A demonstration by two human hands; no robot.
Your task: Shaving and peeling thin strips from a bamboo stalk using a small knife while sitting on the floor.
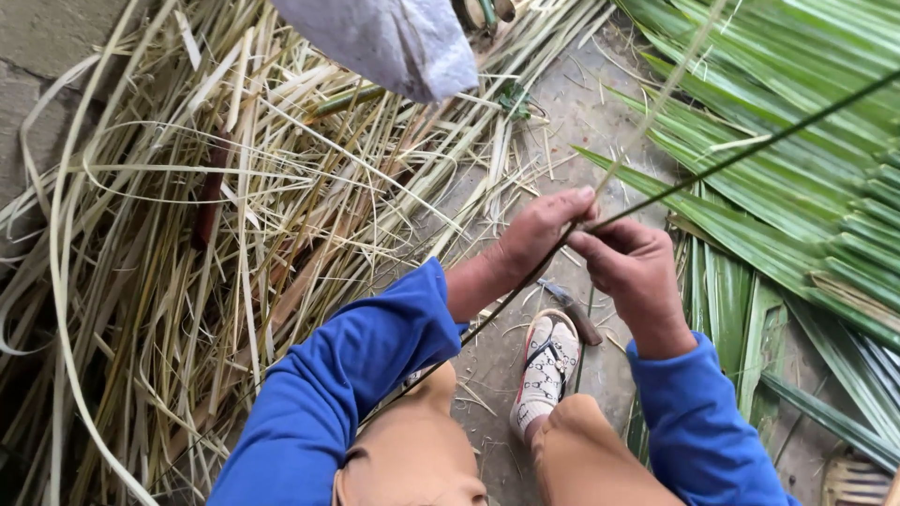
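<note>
Flanking hands [586,248]: dry strips [206,215], green fronds [797,141]

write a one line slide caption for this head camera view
Left hand and right hand pinch a thin green leaf rib, dry strips piled left, green palm fronds right.

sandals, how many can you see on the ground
1. A white patterned sandal is on the foot between the knees, below the left hand and right hand. A second may be hidden under the legs.
</note>
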